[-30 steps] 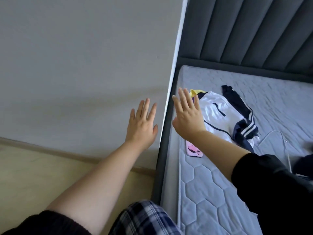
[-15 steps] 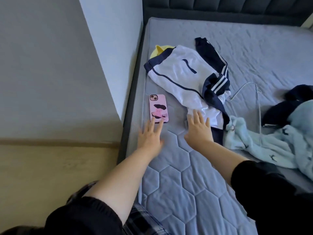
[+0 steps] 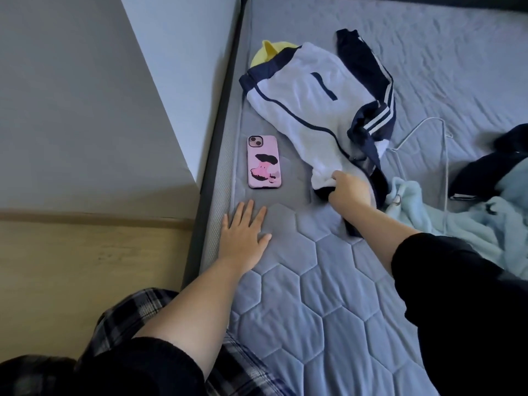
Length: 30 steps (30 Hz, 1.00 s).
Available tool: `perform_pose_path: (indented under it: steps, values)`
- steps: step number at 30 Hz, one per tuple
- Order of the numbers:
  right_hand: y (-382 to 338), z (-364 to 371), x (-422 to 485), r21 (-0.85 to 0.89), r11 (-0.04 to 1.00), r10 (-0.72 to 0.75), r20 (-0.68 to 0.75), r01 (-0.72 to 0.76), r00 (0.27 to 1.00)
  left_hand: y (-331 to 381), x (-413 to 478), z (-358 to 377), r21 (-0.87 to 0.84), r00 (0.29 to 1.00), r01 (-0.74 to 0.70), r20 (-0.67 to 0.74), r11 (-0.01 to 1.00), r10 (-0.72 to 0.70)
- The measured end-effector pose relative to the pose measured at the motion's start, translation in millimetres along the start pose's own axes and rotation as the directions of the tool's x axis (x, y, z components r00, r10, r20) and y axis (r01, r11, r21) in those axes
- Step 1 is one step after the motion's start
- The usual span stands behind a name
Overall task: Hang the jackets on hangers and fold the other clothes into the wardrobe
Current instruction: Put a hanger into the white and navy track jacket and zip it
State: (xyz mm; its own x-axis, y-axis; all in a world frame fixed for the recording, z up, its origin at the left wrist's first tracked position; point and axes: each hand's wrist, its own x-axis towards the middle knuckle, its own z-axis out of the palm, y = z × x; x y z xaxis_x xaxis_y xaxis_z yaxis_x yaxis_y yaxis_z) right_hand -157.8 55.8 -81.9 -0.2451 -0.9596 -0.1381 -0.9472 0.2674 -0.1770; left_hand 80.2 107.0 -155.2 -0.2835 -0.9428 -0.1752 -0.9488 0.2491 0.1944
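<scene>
- The white-and-navy track jacket (image 3: pixel 303 110) lies crumpled on the quilted mattress (image 3: pixel 328 281).
- The right hand (image 3: pixel 350 192) grasps the jacket's near end, fingers curled into the fabric.
- The left hand (image 3: pixel 243 232) lies flat and spread on the mattress, just short of a pink-cased phone (image 3: pixel 264 162).
- A wire hanger (image 3: pixel 445 167) and a light-blue fleece (image 3: pixel 485 227) lie beside the jacket.

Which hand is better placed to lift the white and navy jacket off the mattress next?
Right. The right hand grips the near end of the jacket, while the left hand lies flat on the mattress below the pink phone, apart from the jacket.
</scene>
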Motion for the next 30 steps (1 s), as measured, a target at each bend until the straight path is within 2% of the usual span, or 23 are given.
perform_pose_path:
  steps: [2, 3, 4, 6, 7, 8, 9, 10, 11, 12, 13, 14, 16, 18, 19, 22, 24, 28, 30]
  values:
    - [-13.4, -10.3, -9.1, 0.102, 0.991, -0.094, 0.099, 0.084, 0.991, -0.8, 2.6, -2.6, -0.065, 1.000, 0.011, -0.001, 0.998, -0.011]
    - [-21.4, -15.7, -17.0, 0.133, 0.982, -0.160, 0.199, 0.135, 0.967, -0.9, 4.1, -5.7, -0.117, 1.000, 0.023, -0.009, 0.993, -0.024]
    - [-29.8, -20.4, -26.9, 0.177, 0.967, -0.233, 0.336, 0.182, 0.913, -1.8, 6.2, -7.3, -0.185, 0.999, 0.033, -0.030, 0.982, -0.039]
    - [-45.8, -27.8, -49.2, 0.291, 0.932, -0.351, 0.581, 0.215, 0.734, -2.7, 6.1, -13.7, -0.371, 0.990, 0.020, -0.124, 0.929, -0.071]
    - [-50.7, -28.6, -58.3, 0.330, 0.918, -0.389, 0.632, 0.221, 0.670, -3.1, 5.1, -18.4, -0.468, 0.978, -0.007, -0.188, 0.884, -0.092]
    - [-51.3, -24.7, -64.3, 0.364, 0.898, -0.430, 0.611, 0.246, 0.665, -3.2, 3.4, -22.4, -0.558, 0.964, -0.030, -0.236, 0.829, -0.124]
    - [-50.7, -20.7, -69.0, 0.365, 0.881, -0.460, 0.512, 0.301, 0.725, -1.5, -0.4, -27.9, -0.624, 0.954, -0.035, -0.254, 0.780, -0.160]
    - [-47.7, -14.0, -70.8, 0.301, 0.865, -0.490, 0.334, 0.401, 0.805, 0.3, -3.9, -32.1, -0.661, 0.949, -0.028, -0.252, 0.750, -0.187]
    - [-42.7, -6.3, -70.0, 0.181, 0.854, -0.513, 0.136, 0.488, 0.847, 2.1, -7.4, -35.9, -0.668, 0.947, -0.017, -0.249, 0.744, -0.201]
    - [-36.6, 0.0, -67.5, 0.072, 0.860, -0.505, -0.035, 0.506, 0.863, 3.6, -9.7, -37.9, -0.668, 0.948, -0.002, -0.239, 0.744, -0.212]
    - [-31.3, 3.8, -65.0, 0.005, 0.888, -0.454, -0.155, 0.460, 0.878, 5.6, -12.7, -40.2, -0.672, 0.948, 0.014, -0.227, 0.741, -0.223]
    - [-26.2, 5.4, -62.6, -0.025, 0.930, -0.365, -0.192, 0.367, 0.911, 7.2, -15.0, -41.4, -0.680, 0.950, 0.031, -0.207, 0.732, -0.232]
    - [-14.6, 10.1, -58.6, -0.023, 0.994, -0.105, -0.056, 0.104, 0.993, 12.0, -19.3, -44.8, -0.695, 0.958, 0.048, -0.170, 0.717, -0.229]
    - [-3.4, 19.9, -55.8, 0.026, 0.995, 0.088, 0.173, -0.093, 0.981, 16.0, -20.9, -46.6, -0.686, 0.976, 0.050, -0.121, 0.726, -0.182]
    - [2.5, 25.0, -55.1, 0.063, 0.989, 0.114, 0.248, -0.133, 0.962, 18.2, -22.6, -47.1, -0.686, 0.986, 0.051, -0.080, 0.725, -0.144]
    - [8.7, 24.9, -55.8, 0.158, 0.980, 0.080, 0.261, -0.125, 0.962, 24.2, -27.1, -42.8, -0.763, 0.998, 0.028, 0.053, 0.645, 0.020]
    - [6.9, 20.7, -56.6, 0.199, 0.977, 0.025, 0.260, -0.079, 0.965, 30.0, -30.0, -40.2, -0.756, 0.990, 0.013, 0.104, 0.655, 0.100]
    - [7.2, 25.2, -62.2, 0.262, 0.965, -0.070, 0.249, 0.003, 0.966, 34.1, -32.4, -38.9, -0.701, 0.986, 0.051, 0.150, 0.711, 0.078]
    - [8.8, 30.1, -64.9, 0.240, 0.971, -0.082, 0.247, 0.021, 0.965, 29.2, -32.9, -43.6, -0.698, 0.997, 0.041, 0.074, 0.715, 0.015]
